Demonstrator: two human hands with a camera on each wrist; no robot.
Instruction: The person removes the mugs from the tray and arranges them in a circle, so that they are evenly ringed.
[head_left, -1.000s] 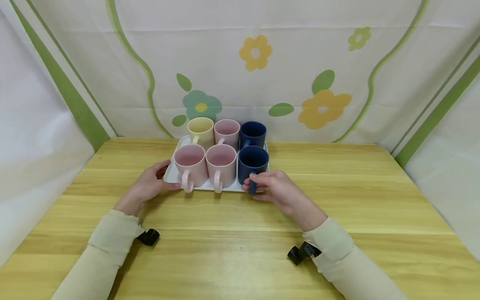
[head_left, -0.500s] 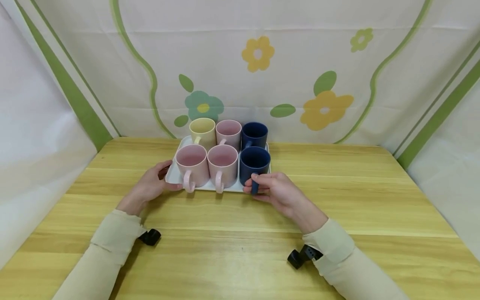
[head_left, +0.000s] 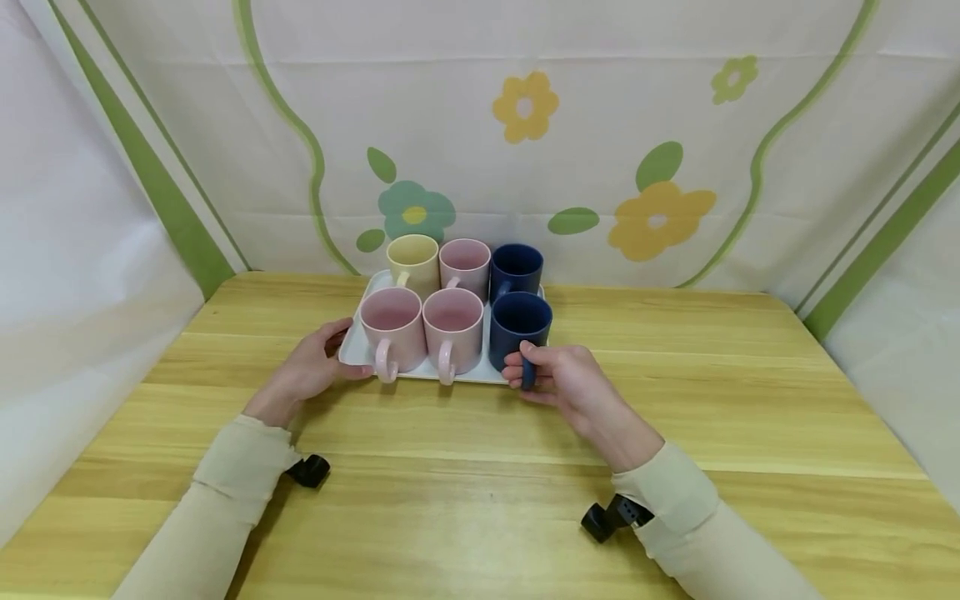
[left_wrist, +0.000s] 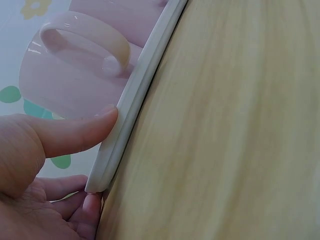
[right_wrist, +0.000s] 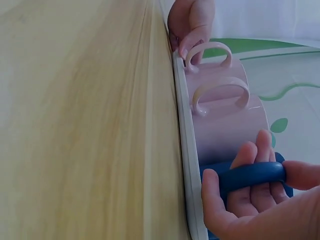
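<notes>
In the head view a white tray (head_left: 356,347) bears two rows of upright mugs. My left hand (head_left: 309,367) grips its front left corner; the left wrist view shows the thumb on the rim (left_wrist: 131,102) and fingertips beneath the corner. My right hand (head_left: 581,385) holds the handle of the front navy mug (head_left: 504,333), which stands at the tray's front right. In the right wrist view, fingers pass through that blue handle (right_wrist: 255,176) and the thumb touches it. Two pink mugs, a left one (head_left: 393,329) and a middle one (head_left: 457,329), stand beside it, handles forward.
Behind them stand a yellow mug (head_left: 420,267), a pink mug (head_left: 468,271) and another navy mug (head_left: 519,279). A wooden table (head_left: 450,500) lies beneath the tray. The flowered white curtain (head_left: 450,125) hangs close behind the back row.
The whole scene has slid a little to the right in the head view. Between the front navy mug and the middle pink mug the gap looks slightly wider. Both hands keep their holds.
</notes>
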